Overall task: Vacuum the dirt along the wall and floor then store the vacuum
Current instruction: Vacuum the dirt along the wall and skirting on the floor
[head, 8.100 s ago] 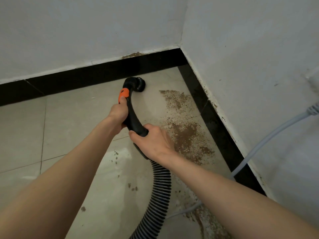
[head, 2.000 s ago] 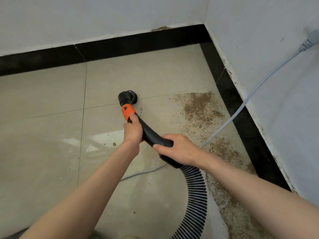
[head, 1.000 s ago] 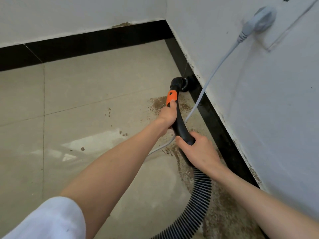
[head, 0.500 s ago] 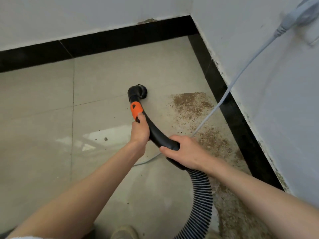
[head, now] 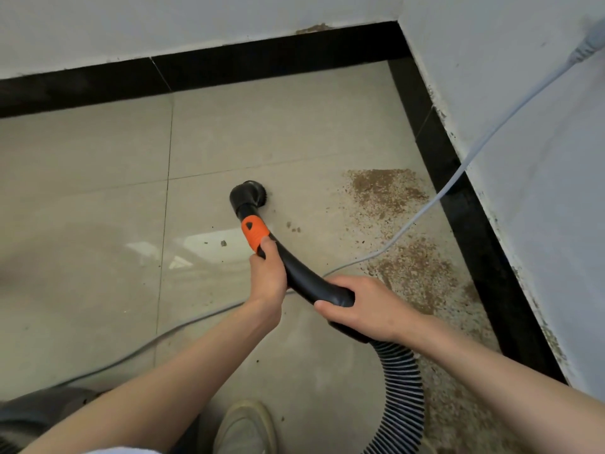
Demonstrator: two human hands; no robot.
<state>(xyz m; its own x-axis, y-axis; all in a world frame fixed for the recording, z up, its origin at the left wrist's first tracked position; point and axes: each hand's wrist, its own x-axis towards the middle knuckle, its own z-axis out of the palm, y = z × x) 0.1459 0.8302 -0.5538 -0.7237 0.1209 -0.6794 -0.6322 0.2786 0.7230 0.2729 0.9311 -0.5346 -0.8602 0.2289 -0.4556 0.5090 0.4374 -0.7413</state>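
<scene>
Left hand (head: 266, 278) and right hand (head: 366, 309) around vacuum wand (head: 302, 278), dirt (head: 386, 193) rightward.

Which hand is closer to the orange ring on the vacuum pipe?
Left. The left hand grips right below the orange ring, touching it; the right hand holds farther back, near the ribbed hose.

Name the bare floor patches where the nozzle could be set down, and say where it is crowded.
Bare tile lies between the brush nozzle and the black skirting at the back, and left of the nozzle. Crowded: the dirt and grey cord by the right wall, the hose and shoe near the person.
</scene>
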